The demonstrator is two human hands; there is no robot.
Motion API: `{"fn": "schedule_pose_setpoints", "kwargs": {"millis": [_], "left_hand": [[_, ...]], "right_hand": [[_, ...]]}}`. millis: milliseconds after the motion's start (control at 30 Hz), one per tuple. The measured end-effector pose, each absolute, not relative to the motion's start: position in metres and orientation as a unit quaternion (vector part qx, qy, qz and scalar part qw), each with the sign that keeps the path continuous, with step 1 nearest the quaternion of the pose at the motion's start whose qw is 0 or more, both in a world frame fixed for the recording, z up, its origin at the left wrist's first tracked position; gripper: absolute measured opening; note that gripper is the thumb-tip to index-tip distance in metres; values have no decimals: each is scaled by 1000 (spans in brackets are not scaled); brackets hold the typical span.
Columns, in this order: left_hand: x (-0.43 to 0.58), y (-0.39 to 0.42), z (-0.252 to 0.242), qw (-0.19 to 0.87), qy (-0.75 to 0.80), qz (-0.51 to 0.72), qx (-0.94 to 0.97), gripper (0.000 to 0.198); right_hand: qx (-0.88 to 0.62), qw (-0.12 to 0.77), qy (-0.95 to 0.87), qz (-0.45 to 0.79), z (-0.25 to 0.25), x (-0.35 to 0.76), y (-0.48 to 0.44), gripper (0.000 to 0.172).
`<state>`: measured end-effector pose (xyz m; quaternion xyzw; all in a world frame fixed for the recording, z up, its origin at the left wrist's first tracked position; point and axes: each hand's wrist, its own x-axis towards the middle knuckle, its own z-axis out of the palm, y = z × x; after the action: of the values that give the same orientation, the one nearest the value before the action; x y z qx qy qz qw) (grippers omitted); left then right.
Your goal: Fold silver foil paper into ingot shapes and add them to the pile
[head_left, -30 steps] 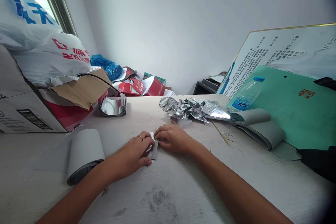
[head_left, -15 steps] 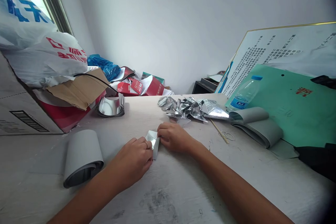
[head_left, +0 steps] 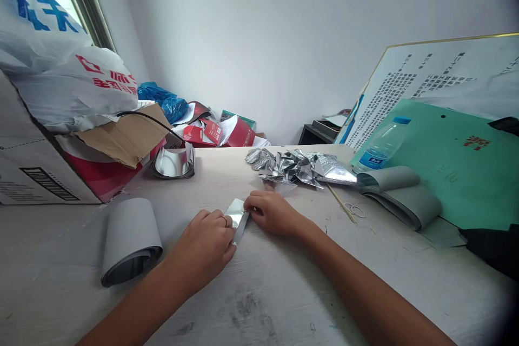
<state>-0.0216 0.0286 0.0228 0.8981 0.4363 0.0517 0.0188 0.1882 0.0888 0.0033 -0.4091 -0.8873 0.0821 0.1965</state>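
Silver strip pinched at near end by left hand, far edge by right hand

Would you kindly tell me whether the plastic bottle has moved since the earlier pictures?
No, the plastic bottle sits as before in front of the green panel; only the whole view has shifted slightly.

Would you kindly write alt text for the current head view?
A left hand and right hand hold a folded silvery strip on a whitish table. A grey roll lies to the left; silvery pieces and a bottle are beyond.
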Motion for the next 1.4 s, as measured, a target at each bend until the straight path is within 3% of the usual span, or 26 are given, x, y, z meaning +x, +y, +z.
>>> {"fn": "schedule_pose_setpoints", "kwargs": {"millis": [967, 1400], "left_hand": [[-25, 36, 24, -39, 551, 75, 830, 12], [-28, 40, 24, -22, 551, 37, 834, 27]], "right_hand": [[-457, 271, -802, 272, 11, 184, 86, 21], [-439, 201, -862, 151, 10, 183, 81, 25]]}}
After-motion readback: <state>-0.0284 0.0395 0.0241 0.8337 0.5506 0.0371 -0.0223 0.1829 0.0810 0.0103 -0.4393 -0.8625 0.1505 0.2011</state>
